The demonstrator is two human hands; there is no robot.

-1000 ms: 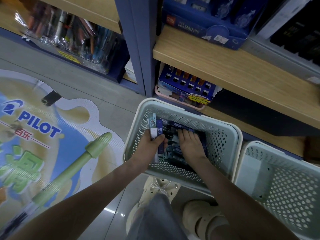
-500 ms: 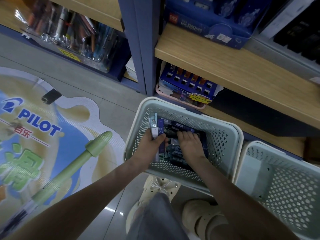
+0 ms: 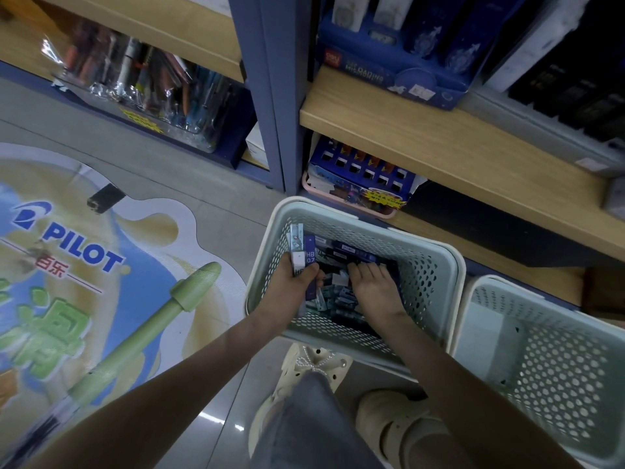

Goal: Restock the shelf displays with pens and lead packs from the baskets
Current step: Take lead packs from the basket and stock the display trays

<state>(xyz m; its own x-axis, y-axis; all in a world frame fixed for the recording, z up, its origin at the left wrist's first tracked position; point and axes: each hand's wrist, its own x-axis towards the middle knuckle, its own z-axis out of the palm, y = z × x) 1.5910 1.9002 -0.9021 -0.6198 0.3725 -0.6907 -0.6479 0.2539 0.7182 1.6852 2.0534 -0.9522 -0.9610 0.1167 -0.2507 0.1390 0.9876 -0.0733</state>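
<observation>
Wooden shelves [image 3: 439, 147] rise beyond the basket [image 3: 436, 292]. Inside it, the left hand [image 3: 291, 286] grips a sheaf of lead packs [image 3: 302, 252] upright. Just beside it, the right hand [image 3: 375, 289] rests with straight fingers on the loose packs [image 3: 338, 296] beneath.

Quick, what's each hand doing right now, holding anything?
Left hand: grips a bunch of lead packs inside the basket.
Right hand: fingers on the loose packs in the basket; whether it grips cannot be told.
</observation>
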